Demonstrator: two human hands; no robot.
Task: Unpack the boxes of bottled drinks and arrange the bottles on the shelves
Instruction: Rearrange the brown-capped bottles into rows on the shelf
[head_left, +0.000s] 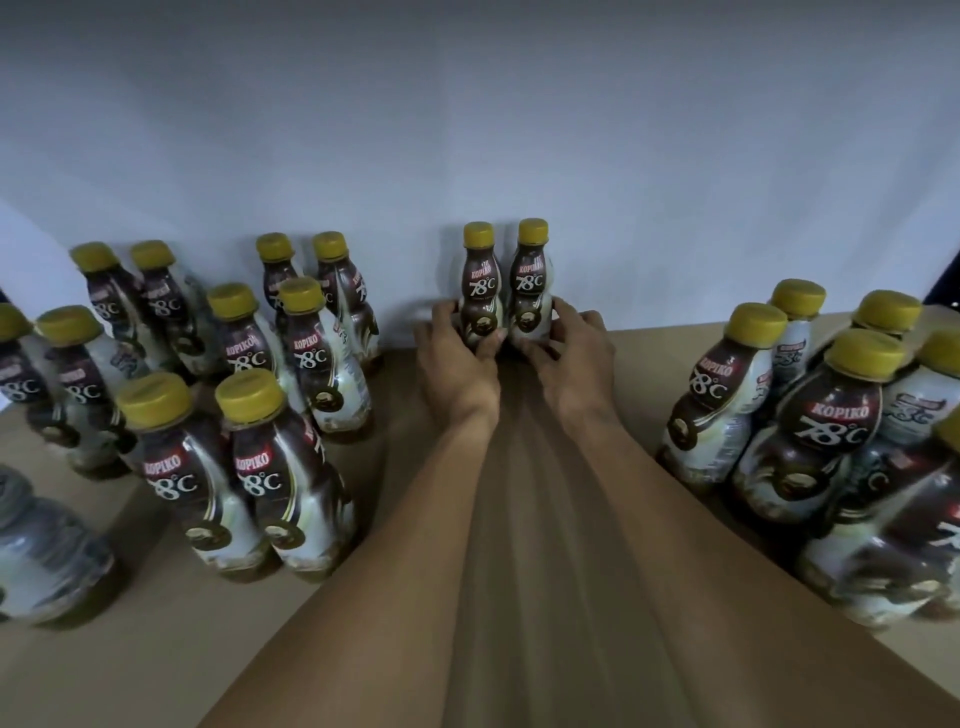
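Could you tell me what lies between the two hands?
Head view: left bottle in the left hand, right bottle in the right hand, both upright.

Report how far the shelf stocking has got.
Done: yellow-capped brown plastic coffee bottles stand in paired rows on the left of the tan shelf, more clustered on the right. In hand: the left hand grips one bottle, the right hand its neighbour, by the white back wall. Left: the middle lane before them; no boxes show.

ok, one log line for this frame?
left hand grips yellow-capped brown plastic coffee bottle | right hand grips matching bottle beside it | both upright on tan shelf
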